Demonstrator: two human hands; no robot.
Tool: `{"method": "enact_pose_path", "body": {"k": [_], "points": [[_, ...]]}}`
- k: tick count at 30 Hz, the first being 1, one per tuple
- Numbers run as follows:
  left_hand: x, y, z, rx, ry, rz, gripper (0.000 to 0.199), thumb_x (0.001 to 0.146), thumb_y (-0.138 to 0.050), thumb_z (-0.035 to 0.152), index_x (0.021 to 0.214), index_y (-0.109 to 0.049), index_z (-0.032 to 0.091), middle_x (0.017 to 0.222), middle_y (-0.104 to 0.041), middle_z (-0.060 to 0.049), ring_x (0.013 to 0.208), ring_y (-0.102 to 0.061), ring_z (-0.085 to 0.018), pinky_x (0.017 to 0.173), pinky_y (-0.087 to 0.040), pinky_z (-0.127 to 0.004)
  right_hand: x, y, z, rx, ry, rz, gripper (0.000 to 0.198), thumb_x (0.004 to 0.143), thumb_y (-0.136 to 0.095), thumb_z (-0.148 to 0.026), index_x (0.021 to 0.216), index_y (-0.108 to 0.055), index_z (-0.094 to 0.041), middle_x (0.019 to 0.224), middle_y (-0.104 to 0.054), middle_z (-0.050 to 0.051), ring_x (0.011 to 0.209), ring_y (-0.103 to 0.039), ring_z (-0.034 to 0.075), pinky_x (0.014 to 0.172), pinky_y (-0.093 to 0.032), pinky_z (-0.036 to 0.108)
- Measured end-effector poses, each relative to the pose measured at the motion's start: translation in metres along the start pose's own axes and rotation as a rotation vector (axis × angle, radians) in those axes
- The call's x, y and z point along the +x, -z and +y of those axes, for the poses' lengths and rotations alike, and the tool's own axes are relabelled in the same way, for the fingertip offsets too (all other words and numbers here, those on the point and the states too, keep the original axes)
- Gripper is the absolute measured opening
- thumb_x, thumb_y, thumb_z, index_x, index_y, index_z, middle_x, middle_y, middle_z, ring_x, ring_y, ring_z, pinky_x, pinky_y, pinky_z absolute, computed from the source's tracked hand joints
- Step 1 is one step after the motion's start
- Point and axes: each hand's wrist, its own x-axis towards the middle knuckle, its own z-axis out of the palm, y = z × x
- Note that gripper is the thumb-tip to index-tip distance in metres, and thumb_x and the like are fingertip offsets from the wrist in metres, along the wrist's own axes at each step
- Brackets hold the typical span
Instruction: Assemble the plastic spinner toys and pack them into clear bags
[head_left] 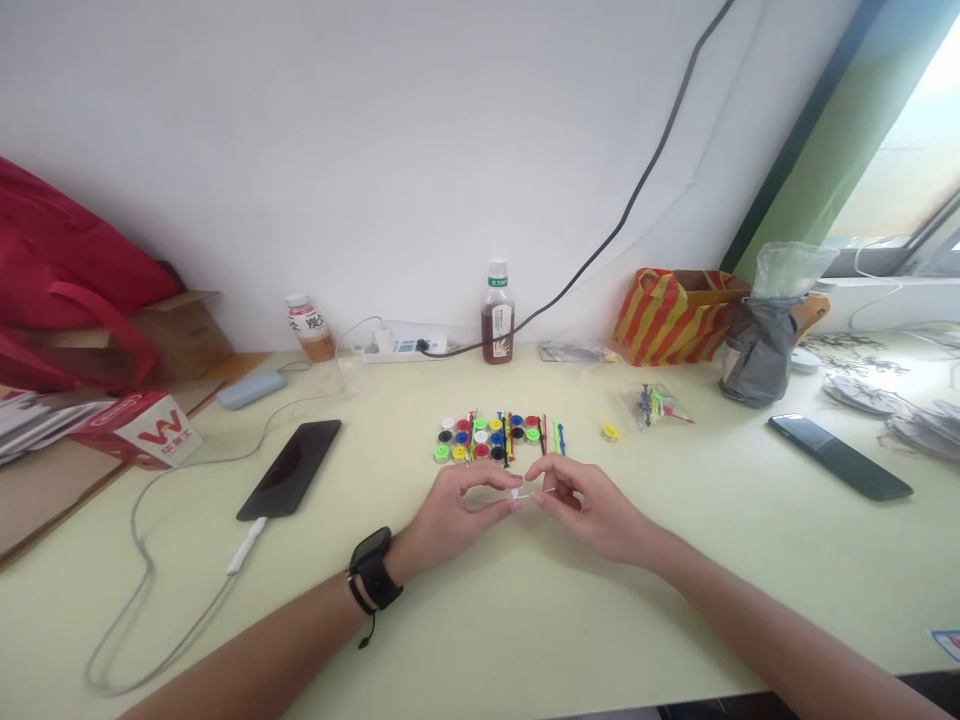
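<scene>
Head view: my left hand (pixel 454 507) pinches a small white piece (pixel 515 493), my right hand (pixel 596 512) a thin pale stick (pixel 528 496) beside it; coloured discs (pixel 481 437) just beyond.

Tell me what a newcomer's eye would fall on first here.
Probably the bright discs and sticks mid-table, just beyond the left hand, which pinches a small white piece, and the right hand beside it. Then perhaps the large red bag at far left and the striped bag at back right.

Bottle (pixel 498 320) behind discs (pixel 481 437) — phone (pixel 291 470) left, phone (pixel 840 458) right
</scene>
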Motion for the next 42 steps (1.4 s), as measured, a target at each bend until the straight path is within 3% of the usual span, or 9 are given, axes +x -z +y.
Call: {"method": "enact_pose_path", "body": {"k": [12,19,22,25,30,35,38,40,42], "points": [[-0.002,0.001,0.004,0.091,0.038,-0.067,0.013,0.094,-0.072,0.031,0.093,-0.075,0.019,0.089,-0.076,-0.005,0.083,-0.069,-0.018,0.079,-0.055,-0.029,0.002,0.001,-0.001,0.030,-0.036,-0.037,0.021,0.101,-0.058,-0.040,0.112,-0.060,-0.022,0.074,-0.043,-0.004,0.065,-0.042,0.013,0.057,-0.036,0.025],[-0.001,-0.003,0.011,-0.232,0.140,-0.143,0.018,0.095,-0.072,0.032,0.104,-0.075,0.016,0.114,-0.073,-0.012,0.102,-0.071,-0.022,0.096,-0.057,-0.037,0.005,0.002,0.001,0.039,-0.028,0.011,0.025,0.101,-0.057,-0.045,0.108,-0.063,-0.022,0.072,-0.045,-0.004,0.067,-0.043,0.014,0.060,-0.039,0.026],[0.000,-0.001,0.009,-0.332,0.210,-0.188,0.020,0.096,-0.071,0.033,0.103,-0.077,0.016,0.109,-0.076,-0.012,0.100,-0.071,-0.021,0.094,-0.057,-0.035,0.004,0.002,0.002,0.049,-0.023,0.045,0.027,0.100,-0.059,-0.044,0.116,-0.061,-0.023,0.080,-0.052,-0.002,0.070,-0.050,0.015,0.064,-0.045,0.027],[0.002,0.002,0.001,-0.389,0.258,-0.150,0.022,0.088,-0.080,0.032,0.101,-0.079,0.015,0.100,-0.077,-0.010,0.093,-0.073,-0.020,0.088,-0.059,-0.032,0.003,0.004,0.003,0.035,0.012,0.105,0.030,0.100,-0.059,-0.040,0.126,-0.056,-0.024,0.093,-0.056,0.001,0.071,-0.053,0.014,0.065,-0.048,0.028],[0.004,0.004,-0.012,-0.511,0.360,-0.018,0.032,0.081,-0.087,0.031,0.107,-0.079,0.015,0.093,-0.080,-0.008,0.086,-0.076,-0.020,0.085,-0.062,-0.033,0.001,0.011,0.004,-0.093,0.135,0.224,0.030,0.104,-0.051,-0.036,0.132,-0.054,-0.025,0.081,-0.049,0.000,0.069,-0.049,0.016,0.059,-0.044,0.028],[0.005,0.005,-0.013,-0.557,0.374,0.048,0.034,0.079,-0.089,0.030,0.106,-0.078,0.013,0.093,-0.081,-0.007,0.085,-0.078,-0.021,0.090,-0.063,-0.038,-0.004,0.008,0.006,-0.158,0.161,0.169,0.057,0.106,-0.047,-0.034,0.159,-0.028,-0.030,0.089,-0.053,0.002,0.066,-0.048,0.015,0.056,-0.045,0.027],[0.005,0.005,-0.012,-0.563,0.374,0.054,0.034,0.078,-0.089,0.031,0.104,-0.078,0.012,0.094,-0.081,-0.009,0.087,-0.079,-0.023,0.091,-0.064,-0.041,-0.006,0.000,0.006,-0.120,0.134,0.181,0.072,0.103,-0.052,-0.037,0.163,-0.011,-0.032,0.099,-0.054,0.002,0.062,-0.046,0.013,0.054,-0.045,0.027],[0.004,0.004,-0.012,-0.555,0.370,0.043,0.035,0.079,-0.089,0.032,0.105,-0.077,0.012,0.096,-0.081,-0.009,0.088,-0.079,-0.023,0.090,-0.065,-0.041,-0.007,-0.003,0.003,-0.098,0.119,0.196,0.060,0.103,-0.051,-0.041,0.157,-0.027,-0.032,0.106,-0.055,0.003,0.062,-0.047,0.013,0.057,-0.047,0.028],[0.003,0.004,-0.013,-0.540,0.362,0.033,0.034,0.080,-0.088,0.033,0.106,-0.077,0.012,0.096,-0.081,-0.010,0.089,-0.079,-0.024,0.089,-0.065,-0.041,-0.007,-0.003,-0.001,-0.076,0.082,0.144,0.031,0.106,-0.045,-0.045,0.128,-0.056,-0.026,0.100,-0.057,0.003,0.063,-0.048,0.013,0.061,-0.048,0.029]]}}
